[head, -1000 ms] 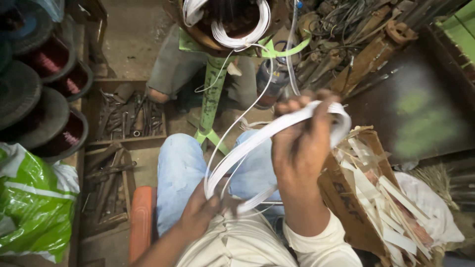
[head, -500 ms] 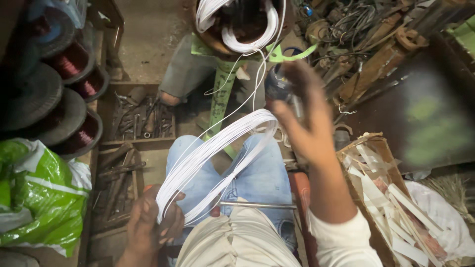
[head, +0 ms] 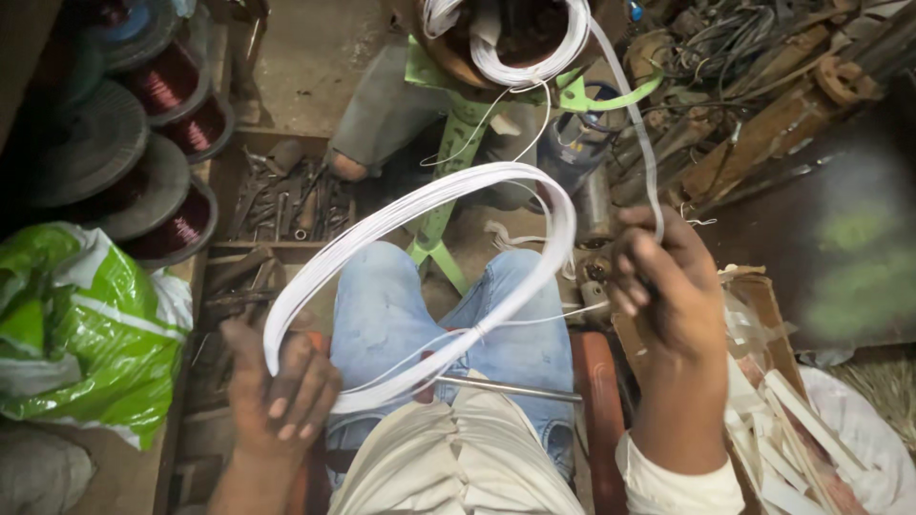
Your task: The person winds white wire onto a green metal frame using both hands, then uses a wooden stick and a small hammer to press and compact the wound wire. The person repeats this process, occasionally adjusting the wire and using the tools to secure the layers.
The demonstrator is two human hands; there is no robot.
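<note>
Left hand (head: pixel 277 396) is clenched around the near end of the white wire coil (head: pixel 420 277), fingers wrapped over the bundle down by the left thigh. Right hand (head: pixel 668 305) is closed too, pinching the single white strand (head: pixel 637 133) that runs up to the bigger spool of the same wire on the green stand (head: pixel 448 191).

The coil hangs as a big loose oval over the lap, above the jeans (head: pixel 382 315). It looks light and springy to me, probably slick-coated, so the turns would likely splay apart unless you hold them all bunched in one spot, like that left grip does.

Further out: reels of reddish copper wire (head: pixel 181 215) at left, a green plastic bag (head: pixel 86 324), a tray of rusty tools (head: pixel 286 195), and a box of white strips (head: pixel 792 420) at right.
</note>
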